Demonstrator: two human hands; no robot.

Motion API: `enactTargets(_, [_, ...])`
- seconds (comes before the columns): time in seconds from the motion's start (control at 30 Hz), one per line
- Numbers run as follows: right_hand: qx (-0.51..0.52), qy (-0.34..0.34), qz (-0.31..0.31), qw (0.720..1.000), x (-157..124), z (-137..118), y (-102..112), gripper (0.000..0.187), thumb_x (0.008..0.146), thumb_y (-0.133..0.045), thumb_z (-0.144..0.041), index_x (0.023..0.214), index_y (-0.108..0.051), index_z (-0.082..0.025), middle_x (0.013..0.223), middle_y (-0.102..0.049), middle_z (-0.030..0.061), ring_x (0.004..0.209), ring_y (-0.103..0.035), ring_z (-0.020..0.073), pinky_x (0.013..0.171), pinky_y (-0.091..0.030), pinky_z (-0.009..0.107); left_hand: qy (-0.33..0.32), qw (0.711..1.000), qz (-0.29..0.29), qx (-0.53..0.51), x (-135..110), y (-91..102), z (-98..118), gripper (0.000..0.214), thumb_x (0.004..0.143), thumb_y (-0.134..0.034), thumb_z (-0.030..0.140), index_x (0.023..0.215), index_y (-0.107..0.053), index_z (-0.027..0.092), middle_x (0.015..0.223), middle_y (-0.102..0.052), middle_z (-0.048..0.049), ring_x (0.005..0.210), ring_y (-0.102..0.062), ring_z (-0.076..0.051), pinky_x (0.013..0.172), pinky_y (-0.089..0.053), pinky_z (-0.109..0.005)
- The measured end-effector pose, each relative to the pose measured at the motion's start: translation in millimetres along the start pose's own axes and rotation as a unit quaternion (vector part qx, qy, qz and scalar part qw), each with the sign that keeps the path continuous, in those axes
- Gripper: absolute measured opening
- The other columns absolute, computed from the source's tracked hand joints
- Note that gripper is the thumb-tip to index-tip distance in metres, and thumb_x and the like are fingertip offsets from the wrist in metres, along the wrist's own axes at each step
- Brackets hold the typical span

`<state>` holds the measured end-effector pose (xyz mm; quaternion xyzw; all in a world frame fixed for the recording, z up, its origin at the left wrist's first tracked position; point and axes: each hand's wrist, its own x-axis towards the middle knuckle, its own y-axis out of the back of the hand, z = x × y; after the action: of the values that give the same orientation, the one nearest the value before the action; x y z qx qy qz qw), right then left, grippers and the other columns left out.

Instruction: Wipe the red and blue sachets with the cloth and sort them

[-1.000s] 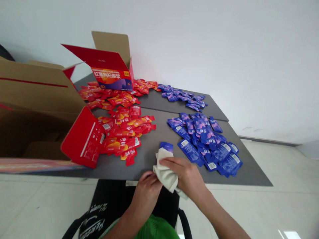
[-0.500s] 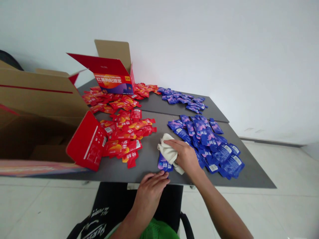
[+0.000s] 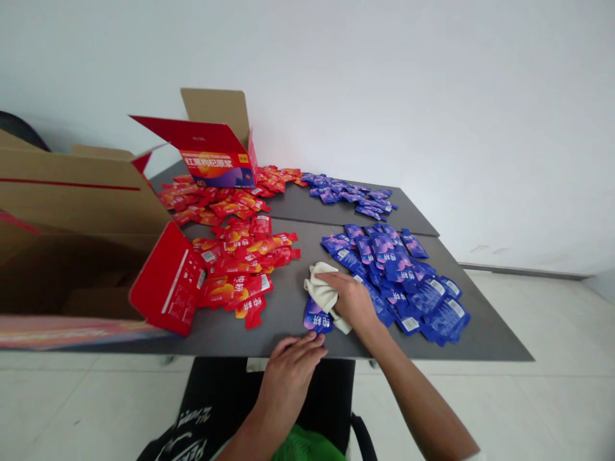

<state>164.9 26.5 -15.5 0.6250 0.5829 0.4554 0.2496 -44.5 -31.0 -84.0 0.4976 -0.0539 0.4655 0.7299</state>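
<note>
One blue-purple sachet (image 3: pixel 316 319) lies flat near the front edge of the grey table, partly covered by a cream cloth (image 3: pixel 321 288). My right hand (image 3: pixel 353 299) is closed on the cloth and presses it onto the upper part of the sachet. My left hand (image 3: pixel 294 362) rests at the table edge, fingers stretched out, its fingertips touching the sachet's near end. To the right of the cloth spreads a pile of blue sachets (image 3: pixel 401 266). Red sachets (image 3: pixel 240 285) lie in a pile to the left.
A large open carton (image 3: pixel 166 282) stands at the left front, its red flap over the table. Behind it is a smaller open red box (image 3: pixel 216 168) among more red sachets (image 3: pixel 235 203). Further blue sachets (image 3: pixel 353 194) lie at the back, near the white wall (image 3: pixel 384 83).
The view has tilted slightly, so the back of the table sits a little lower. The right hand and cloth stay over the sachet with little visible shift; the left hand keeps its place.
</note>
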Motion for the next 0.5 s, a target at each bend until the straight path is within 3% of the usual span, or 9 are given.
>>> enactTargets(0.1, [0.043, 0.008, 0.08, 0.996, -7, -2, 7, 0.05, 0.087, -0.061, -0.005, 0.131, -0.072, -0.026, 0.132, -0.074, 0.0067, 0.12, -0.071, 0.0257, 0.103, -0.056, 0.038, 0.012, 1.0, -0.006, -0.006, 6, 5.6, 3, 0.025, 0.101, -0.056, 0.011, 0.109, -0.074, 0.024, 0.119, -0.079, 0.0002, 0.11, -0.074, -0.019, 0.092, -0.051, -0.036])
enactTargets(0.23, [0.136, -0.031, 0.211, 0.968, -59, -6, 11, 0.039, 0.088, -0.069, -0.019, 0.126, -0.075, -0.023, 0.124, -0.077, 0.0108, 0.111, -0.074, 0.0287, 0.097, -0.06, 0.042, 0.081, 0.997, -0.002, 0.007, 22, 15.4, 8, 0.024, 0.102, -0.059, 0.022, 0.124, -0.069, 0.024, 0.117, -0.078, -0.0046, 0.108, -0.073, -0.022, 0.099, -0.049, -0.042])
enactTargets(0.4, [0.204, -0.13, 0.26, 0.935, -127, 15, -6, 0.037, 0.085, -0.074, -0.033, 0.119, -0.08, -0.021, 0.119, -0.08, 0.0139, 0.106, -0.077, 0.036, 0.092, -0.064, 0.046, 0.145, 0.978, 0.045, 0.146, 38, 3.3, 1, 0.051, 0.099, -0.063, 0.034, 0.146, -0.053, 0.017, 0.135, -0.064, -0.0168, 0.124, -0.058, -0.033, 0.104, -0.045, -0.051])
enactTargets(0.5, [0.223, -0.155, 0.275, 0.922, -146, 31, -18, 0.039, 0.082, -0.077, -0.034, 0.117, -0.081, -0.019, 0.116, -0.081, 0.0148, 0.107, -0.077, 0.0387, 0.09, -0.065, 0.046, 0.181, 0.964, 0.02, 0.196, 50, -4.6, -2, 0.065, 0.094, -0.069, 0.039, 0.149, -0.049, 0.012, 0.136, -0.06, -0.0202, 0.121, -0.056, -0.037, 0.099, -0.047, -0.051])
